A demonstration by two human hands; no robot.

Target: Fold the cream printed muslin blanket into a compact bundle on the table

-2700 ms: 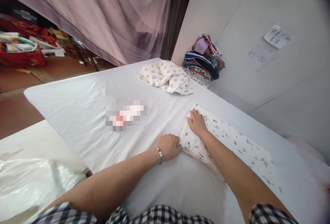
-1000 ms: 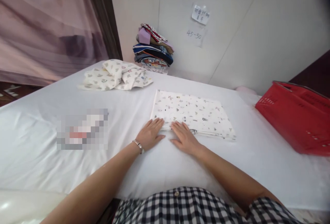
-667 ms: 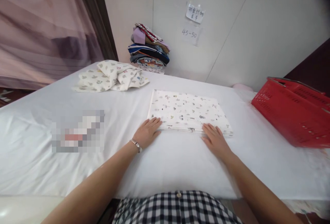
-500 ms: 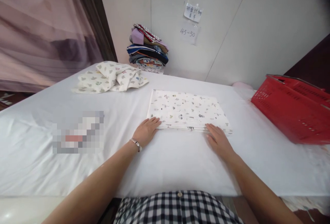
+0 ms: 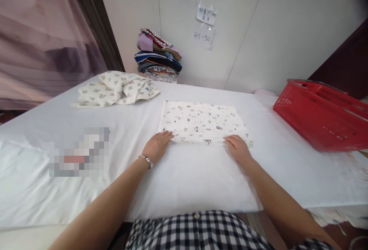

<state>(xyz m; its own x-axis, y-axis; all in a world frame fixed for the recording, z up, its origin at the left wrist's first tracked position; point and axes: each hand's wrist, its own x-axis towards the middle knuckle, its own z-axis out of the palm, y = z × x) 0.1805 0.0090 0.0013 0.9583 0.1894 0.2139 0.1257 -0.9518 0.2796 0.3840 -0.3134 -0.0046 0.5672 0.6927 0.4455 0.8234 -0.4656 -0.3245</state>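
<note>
A folded white cloth with small printed figures [image 5: 202, 121] lies flat on the white-covered table [image 5: 184, 177]. My left hand [image 5: 156, 146], a bracelet at its wrist, rests at the cloth's near left corner with fingers stretched flat on its edge. At the near right corner sits my right hand [image 5: 238, 148], its fingers curled down against the cloth's front edge. Whether those fingers grip the layers is hidden.
A crumpled patterned cloth [image 5: 115, 89] lies at the back left. A stack of folded coloured clothes [image 5: 158, 56] stands against the wall under paper notes [image 5: 206, 14]. A red plastic basket [image 5: 322, 114] sits at the right. A blurred patch [image 5: 79, 152] covers something on the left.
My right hand slid from beside the left hand along the cloth's near edge to its right corner. Earlier the view swung right, bringing the basket into sight.
</note>
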